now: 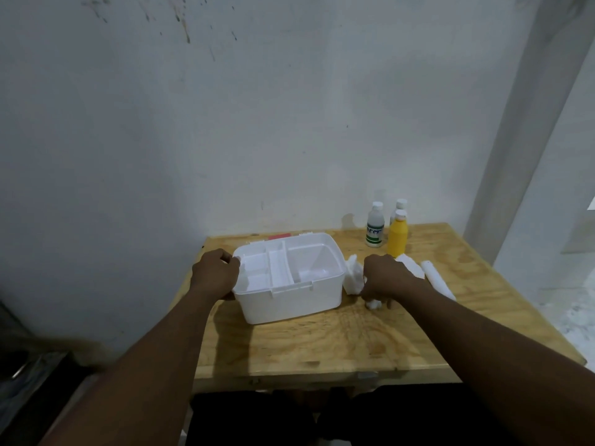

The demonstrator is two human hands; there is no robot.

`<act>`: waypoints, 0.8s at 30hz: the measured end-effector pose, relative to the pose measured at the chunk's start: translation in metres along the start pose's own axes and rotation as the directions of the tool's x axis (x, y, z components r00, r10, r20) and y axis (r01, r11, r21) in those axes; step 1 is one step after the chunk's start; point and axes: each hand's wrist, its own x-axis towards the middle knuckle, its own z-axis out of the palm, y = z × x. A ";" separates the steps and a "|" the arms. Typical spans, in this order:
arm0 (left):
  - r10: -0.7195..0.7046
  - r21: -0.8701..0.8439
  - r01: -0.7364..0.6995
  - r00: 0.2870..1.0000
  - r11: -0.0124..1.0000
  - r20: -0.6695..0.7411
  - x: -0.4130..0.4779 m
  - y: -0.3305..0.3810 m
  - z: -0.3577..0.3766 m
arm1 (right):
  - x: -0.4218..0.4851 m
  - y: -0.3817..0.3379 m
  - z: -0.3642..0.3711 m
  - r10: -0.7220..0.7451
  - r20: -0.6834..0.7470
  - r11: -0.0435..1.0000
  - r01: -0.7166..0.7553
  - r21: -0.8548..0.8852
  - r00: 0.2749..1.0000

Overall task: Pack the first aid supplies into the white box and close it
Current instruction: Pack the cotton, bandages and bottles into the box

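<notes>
The white box [291, 299] stands open on the wooden table [322, 342], with a divided tray inside. My left hand [215, 272] grips its left rim. My right hand [384, 276] rests on the table just right of the box, fingers curled around a small white cotton piece [373, 304]. A white gauze wad [353, 278] lies between the box and that hand. A folded white pad [410, 267] and a white roll [438, 280] lie further right. A clear bottle [375, 225], a yellow bottle [398, 235] and a third bottle [401, 205] behind them stand at the back.
The box lid [280, 237], with a red patch, lies behind the box against the stained wall. The table's left edge is beside my left forearm. A pale pillar [515, 156] rises at the right, and dark objects sit on the floor at lower left.
</notes>
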 end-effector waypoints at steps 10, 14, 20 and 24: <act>0.009 0.011 -0.009 1.000 1.000 -0.015 0.001 -0.001 0.002 | -0.002 -0.001 -0.006 0.019 0.065 0.994 -0.026 0.108 0.998; 0.003 0.030 -0.003 1.000 1.000 -0.017 0.001 -0.001 0.003 | 0.002 0.005 -0.019 -0.007 -0.053 0.992 0.014 0.123 0.999; 0.011 0.056 -0.010 0.999 0.998 -0.032 0.003 -0.001 0.005 | 0.004 0.019 -0.026 -0.042 -0.095 0.999 0.044 0.019 0.995; 0.015 0.064 -0.013 0.999 0.998 -0.034 0.002 0.000 0.005 | 0.002 0.015 -0.011 -0.088 -0.144 0.983 0.110 0.148 0.986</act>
